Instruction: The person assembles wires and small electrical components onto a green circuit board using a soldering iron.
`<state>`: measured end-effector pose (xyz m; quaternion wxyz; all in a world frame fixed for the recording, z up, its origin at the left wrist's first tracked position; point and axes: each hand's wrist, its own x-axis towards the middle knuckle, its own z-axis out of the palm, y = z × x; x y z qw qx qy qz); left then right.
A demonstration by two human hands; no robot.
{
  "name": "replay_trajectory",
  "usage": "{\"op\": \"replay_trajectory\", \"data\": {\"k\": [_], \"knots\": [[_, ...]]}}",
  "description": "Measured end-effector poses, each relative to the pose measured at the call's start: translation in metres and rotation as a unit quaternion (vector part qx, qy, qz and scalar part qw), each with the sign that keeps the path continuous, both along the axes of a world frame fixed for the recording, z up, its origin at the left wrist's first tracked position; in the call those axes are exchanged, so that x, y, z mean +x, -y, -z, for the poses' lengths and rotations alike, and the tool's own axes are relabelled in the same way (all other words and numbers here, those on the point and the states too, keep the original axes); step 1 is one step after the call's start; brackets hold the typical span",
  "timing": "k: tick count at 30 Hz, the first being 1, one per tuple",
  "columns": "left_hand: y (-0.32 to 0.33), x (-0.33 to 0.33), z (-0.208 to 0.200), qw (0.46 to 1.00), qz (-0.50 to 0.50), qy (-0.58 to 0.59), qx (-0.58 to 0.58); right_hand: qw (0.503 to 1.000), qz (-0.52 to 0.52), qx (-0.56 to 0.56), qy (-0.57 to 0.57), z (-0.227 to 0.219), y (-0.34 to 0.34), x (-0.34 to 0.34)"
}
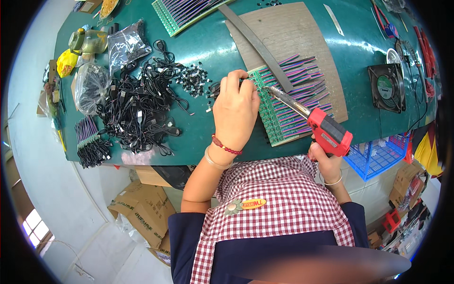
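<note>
My right hand (326, 161) grips a red and black soldering gun (331, 132), its metal tip reaching the upper left part of a green circuit board panel (268, 120). Rows of thin purple, pink and black wires (302, 97) run rightward from the panel. At the panel's upper left edge, my left hand (235, 106) is closed with its fingertips pinched near the tip; what they hold is hidden. Just left of that hand lies a black cable end (215, 89). A flat grey metal bar (260, 47) rests across the wires.
A brown board (326, 57) lies under the panel. Left are a heap of black USB cables (139, 102) and small black connectors (193, 80). Another wired panel (177, 16) lies at the back. A black fan (387, 87) stands right, with a blue basket (378, 158) below the table edge.
</note>
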<state>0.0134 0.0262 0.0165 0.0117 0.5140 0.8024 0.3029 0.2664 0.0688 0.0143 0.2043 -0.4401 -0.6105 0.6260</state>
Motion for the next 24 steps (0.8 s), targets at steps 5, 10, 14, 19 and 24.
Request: {"op": "replay_trajectory", "data": {"k": [5,10,14,19,24], "knots": [[-0.001,-0.001,-0.002,1.000,0.007,-0.005,-0.013,0.999,0.040,-0.035,0.003,-0.002,0.003,0.002],[-0.001,-0.002,-0.002,1.000,0.012,-0.005,-0.013,0.999,-0.002,-0.019,0.036,-0.009,0.003,-0.002],[-0.001,-0.002,-0.001,1.000,0.010,-0.005,-0.017,0.996,-0.035,0.073,0.031,-0.009,0.002,-0.008],[-0.001,-0.002,-0.002,1.000,0.014,0.001,-0.014,0.998,0.010,0.060,0.016,-0.015,0.005,-0.010],[-0.001,-0.002,-0.003,1.000,0.014,-0.003,-0.016,1.000,0.009,0.008,0.022,-0.016,0.003,-0.007]]}}
